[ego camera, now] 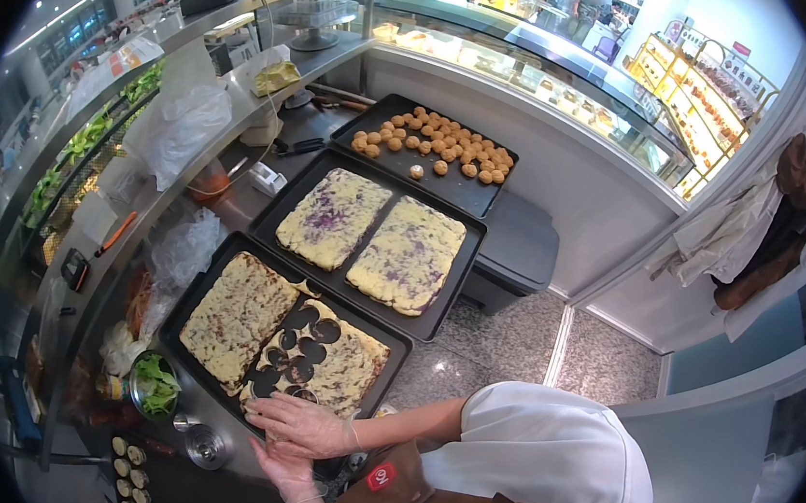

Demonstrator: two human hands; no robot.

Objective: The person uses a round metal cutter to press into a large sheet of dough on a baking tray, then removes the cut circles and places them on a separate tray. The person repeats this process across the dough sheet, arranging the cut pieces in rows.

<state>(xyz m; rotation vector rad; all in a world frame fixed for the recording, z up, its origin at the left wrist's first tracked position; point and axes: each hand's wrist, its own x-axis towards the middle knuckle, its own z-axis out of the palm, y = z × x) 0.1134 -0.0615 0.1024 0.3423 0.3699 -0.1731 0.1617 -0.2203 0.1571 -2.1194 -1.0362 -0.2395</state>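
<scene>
My right hand (300, 425), in a clear plastic glove, lies across the near edge of the front baking tray (400, 359). Beneath it and touching it is my left hand (289, 470), also gloved; whether something sits between the palms is hidden. A thin metal ring cutter (305, 395) shows just beyond my right fingers, on a baked sheet (362, 361) with several round holes cut in it. Beside it in that tray lies an uncut browned sheet (238, 318). Left of my hands stand nested metal ring cutters (206, 446). Filled rounds (133, 490) stand in two rows at the lower left.
A second tray (478, 237) holds two purple-flecked sheets (410, 254). Small round pastries (447, 138) fill part of a tray behind it. A bowl of lettuce (156, 384) and plastic bags (188, 247) stand at the left. A grey lidded bin (518, 240) stands beside the trays.
</scene>
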